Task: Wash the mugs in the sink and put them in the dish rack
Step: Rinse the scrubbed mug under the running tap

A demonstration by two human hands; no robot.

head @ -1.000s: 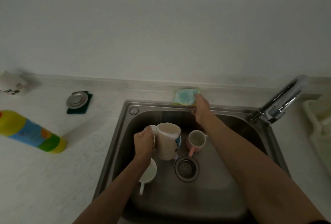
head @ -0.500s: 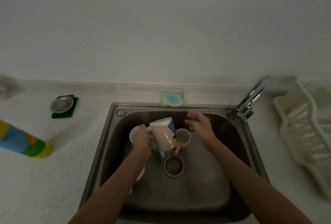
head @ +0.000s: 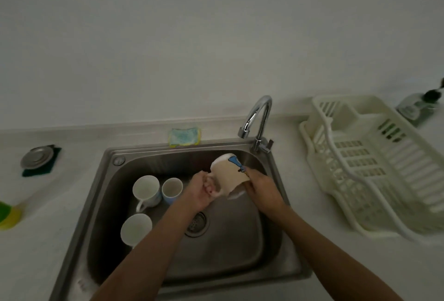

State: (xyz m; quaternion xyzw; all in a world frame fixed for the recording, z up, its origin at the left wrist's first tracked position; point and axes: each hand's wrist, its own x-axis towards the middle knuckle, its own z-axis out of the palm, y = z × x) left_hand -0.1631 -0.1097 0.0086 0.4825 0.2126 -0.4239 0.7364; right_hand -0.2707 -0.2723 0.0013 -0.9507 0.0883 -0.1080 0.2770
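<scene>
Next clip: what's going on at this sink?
A person holds a cream mug with a blue print tilted over the stainless steel sink, close to the chrome faucet. The left hand grips its handle and the right hand wraps its body. Three other mugs stand in the sink's left part. The cream plastic dish rack shows no mugs yet.

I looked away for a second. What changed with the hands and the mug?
The right hand left the sponge on the ledge and took hold of the cream mug, now carried right toward the faucet. The left hand still grips its handle; other mugs stay in the sink.
</scene>
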